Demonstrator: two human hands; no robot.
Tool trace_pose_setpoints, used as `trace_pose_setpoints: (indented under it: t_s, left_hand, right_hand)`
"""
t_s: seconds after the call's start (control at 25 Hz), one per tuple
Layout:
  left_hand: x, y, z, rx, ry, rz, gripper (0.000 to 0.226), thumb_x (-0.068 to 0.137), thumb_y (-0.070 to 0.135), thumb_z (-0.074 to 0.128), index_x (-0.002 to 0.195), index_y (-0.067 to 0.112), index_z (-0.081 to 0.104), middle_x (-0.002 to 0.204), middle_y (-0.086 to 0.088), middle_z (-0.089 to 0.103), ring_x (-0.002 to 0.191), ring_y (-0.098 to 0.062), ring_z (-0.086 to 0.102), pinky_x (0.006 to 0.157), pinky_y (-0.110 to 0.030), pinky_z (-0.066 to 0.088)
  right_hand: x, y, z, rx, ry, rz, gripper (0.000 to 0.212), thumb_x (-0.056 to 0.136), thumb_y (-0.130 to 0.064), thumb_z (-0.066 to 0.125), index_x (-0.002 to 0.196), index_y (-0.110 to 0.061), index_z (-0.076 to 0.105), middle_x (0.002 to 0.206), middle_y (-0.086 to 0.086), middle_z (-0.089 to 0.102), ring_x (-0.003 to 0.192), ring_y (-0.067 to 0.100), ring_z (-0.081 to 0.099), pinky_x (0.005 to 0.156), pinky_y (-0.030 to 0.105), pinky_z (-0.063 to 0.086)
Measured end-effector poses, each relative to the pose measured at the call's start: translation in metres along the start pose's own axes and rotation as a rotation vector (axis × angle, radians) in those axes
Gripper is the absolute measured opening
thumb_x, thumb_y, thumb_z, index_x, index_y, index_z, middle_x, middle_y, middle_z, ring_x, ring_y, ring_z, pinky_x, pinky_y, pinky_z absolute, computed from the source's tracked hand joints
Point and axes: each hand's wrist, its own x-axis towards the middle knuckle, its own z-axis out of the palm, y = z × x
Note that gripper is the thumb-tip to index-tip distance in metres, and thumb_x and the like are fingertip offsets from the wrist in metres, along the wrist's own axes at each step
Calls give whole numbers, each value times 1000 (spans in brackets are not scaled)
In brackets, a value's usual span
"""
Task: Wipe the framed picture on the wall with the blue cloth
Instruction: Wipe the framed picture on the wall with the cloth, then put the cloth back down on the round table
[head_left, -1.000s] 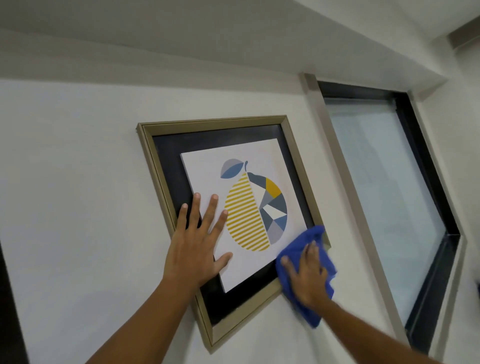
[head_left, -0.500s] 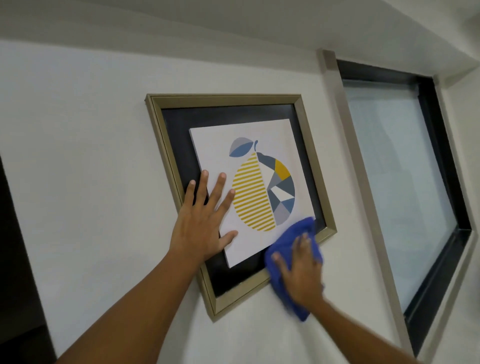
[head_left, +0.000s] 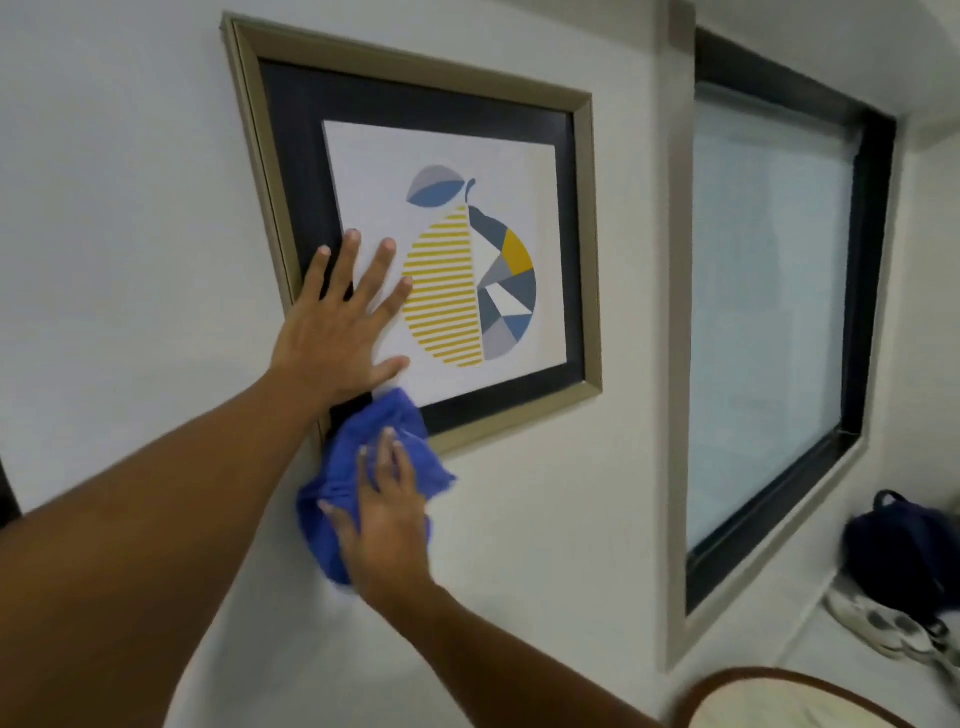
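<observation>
The framed picture (head_left: 519, 156), gold-framed with a dark mat and a striped yellow fruit print, hangs on the white wall. My left hand (head_left: 337, 322) lies flat with fingers spread on the picture's lower left part, pressing on the glass. My right hand (head_left: 387, 519) presses the crumpled blue cloth (head_left: 358, 447) against the frame's bottom left corner and the wall just under it. The cloth hides that corner.
A dark-framed window (head_left: 769, 322) is set in the wall to the right. Below it on a ledge lie a dark bag (head_left: 898, 540) and white shoes (head_left: 883, 623). A round chair back (head_left: 779, 696) shows at the bottom right.
My right hand has slid the cloth leftward along the bottom frame edge, from the lower right corner to the lower left corner. My left hand stays on the picture. The view has tilted down.
</observation>
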Motion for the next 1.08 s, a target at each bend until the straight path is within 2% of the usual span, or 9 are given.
trace_pose_setpoints:
  t_s: [0.08,0.16,0.28,0.4,0.48,0.64,0.76,0.92,1.08]
  left_hand:
    - [-4,19,-2,-31,-22,-7,87,87,67,37,155,20,9,165,-16,-4,151,-36,-5,119,-62,6]
    - [-6,50,-1,-108,-29,-21,82,89,64,35,154,20,14,165,-17,2,151,-36,0,117,-62,10]
    - [-1,119,4,-335,-58,-86,77,90,62,32,154,21,19,164,-15,13,151,-35,8,116,-58,18]
    - [17,237,21,-545,-118,-39,71,94,60,28,155,25,15,165,-10,14,152,-30,8,118,-51,18]
    - [26,323,37,-703,-197,18,68,96,58,28,155,27,14,166,-7,12,152,-27,5,118,-47,18]
    - [16,517,72,-969,-408,148,69,93,59,27,150,21,32,162,-11,26,150,-30,18,112,-51,32]
    - [-20,663,100,-1132,-609,260,70,95,60,26,150,17,32,159,-13,32,146,-34,28,107,-54,40]
    - [-87,835,150,-1213,-779,364,67,96,58,26,154,25,16,164,-6,19,151,-26,17,115,-45,32]
    - [-185,981,206,-1182,-900,566,59,94,48,32,146,19,37,150,-14,47,136,-31,47,93,-46,55]
  right_hand:
    - [4,2,-11,200,-127,69,61,100,-48,31,153,-20,18,163,2,17,149,20,14,121,43,16]
    - [8,32,-42,438,-88,146,53,98,-32,48,148,-18,34,153,7,41,140,22,37,115,45,32]
    - [3,109,-108,494,-8,173,48,93,-28,53,139,-17,50,137,7,59,125,20,54,109,38,41]
    - [-20,222,-179,316,-106,271,38,94,-35,54,132,-32,53,126,-2,65,111,15,62,99,37,50]
    - [-52,295,-222,150,-186,272,25,97,-34,51,122,-31,56,114,-2,68,102,14,64,90,38,52]
    - [-145,443,-296,-352,-334,265,44,99,-36,46,142,-23,44,145,0,52,136,19,43,108,43,38]
    - [-225,542,-321,-523,-502,415,48,97,-33,52,143,-22,44,147,0,49,139,22,40,103,43,38]
    - [-352,655,-318,-684,-731,470,64,85,-32,70,142,-21,44,146,5,51,136,26,45,99,44,45]
    - [-506,740,-275,-702,-902,727,66,93,-57,31,147,-19,36,154,9,36,141,29,36,105,51,39]
